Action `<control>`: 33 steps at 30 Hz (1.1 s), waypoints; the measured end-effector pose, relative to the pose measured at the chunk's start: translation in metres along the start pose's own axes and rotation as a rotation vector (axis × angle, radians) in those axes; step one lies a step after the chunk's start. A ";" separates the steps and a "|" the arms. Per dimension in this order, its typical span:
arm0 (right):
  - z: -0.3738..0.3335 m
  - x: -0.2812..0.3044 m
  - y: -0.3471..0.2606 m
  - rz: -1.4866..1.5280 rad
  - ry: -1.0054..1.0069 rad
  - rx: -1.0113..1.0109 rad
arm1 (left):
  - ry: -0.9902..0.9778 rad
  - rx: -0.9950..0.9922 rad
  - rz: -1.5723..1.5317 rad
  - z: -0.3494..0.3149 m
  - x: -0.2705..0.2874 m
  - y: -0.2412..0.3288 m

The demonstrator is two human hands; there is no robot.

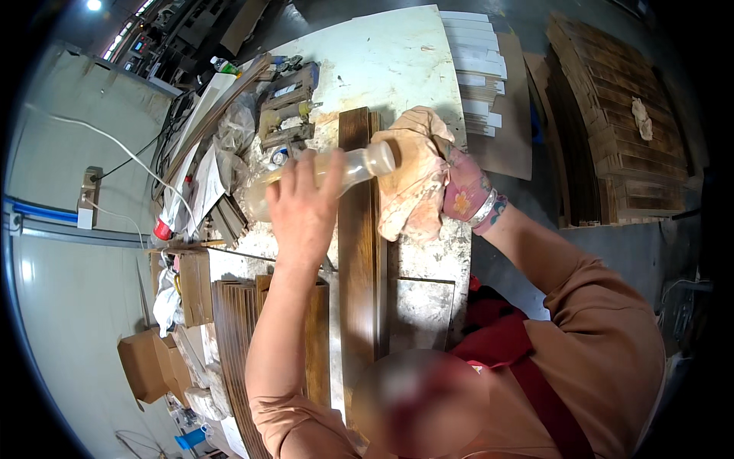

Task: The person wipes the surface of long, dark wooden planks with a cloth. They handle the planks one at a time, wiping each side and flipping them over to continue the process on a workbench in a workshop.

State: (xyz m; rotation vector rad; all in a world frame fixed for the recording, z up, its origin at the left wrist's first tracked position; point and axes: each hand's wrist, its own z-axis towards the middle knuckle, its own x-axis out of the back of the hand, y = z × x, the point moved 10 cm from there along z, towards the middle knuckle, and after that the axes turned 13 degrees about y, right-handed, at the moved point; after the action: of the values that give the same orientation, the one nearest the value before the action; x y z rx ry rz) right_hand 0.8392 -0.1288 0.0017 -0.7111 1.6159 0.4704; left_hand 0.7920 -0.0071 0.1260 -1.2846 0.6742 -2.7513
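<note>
Bottle (355, 171) is wrapped at the body by the left hand (300, 208); top end reaches right of that grip, over cloth (414, 174). Cloth is touched by gloved right hand (465, 186); finger closure can't be told. Bottle judged light, squeezable, maybe slick: best held mid-body. Cloth: soft, limp.

My right hand (459, 174) wears a pink glove (468, 193) patterned with flowers, one orange-yellow. The cloth (411, 183) at its fingers is pale peach with brownish blotches. In my left hand (300, 203), the bottle (355, 170) is see-through with a yellowish tint, its cap (382, 158) whitish. Between my hands, the board (357, 268) is streaky dark brown; beyond them, the desk (375, 65) is pale mint.
</note>
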 end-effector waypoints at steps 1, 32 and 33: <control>-0.003 -0.006 0.002 0.016 -0.008 0.001 | 0.006 -0.089 0.054 0.001 0.005 0.011; -0.022 0.021 0.019 -0.066 -0.109 -0.105 | 0.130 0.621 -0.598 -0.032 -0.042 -0.106; -0.024 0.039 0.013 -0.082 -0.097 -0.084 | 0.158 0.806 -0.623 -0.058 -0.066 -0.137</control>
State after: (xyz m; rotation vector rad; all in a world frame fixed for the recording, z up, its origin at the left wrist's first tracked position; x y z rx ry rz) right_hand 0.8105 -0.1423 -0.0342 -0.8022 1.4771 0.5079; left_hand 0.8131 0.1522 0.0994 -1.1847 -0.9251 -3.0015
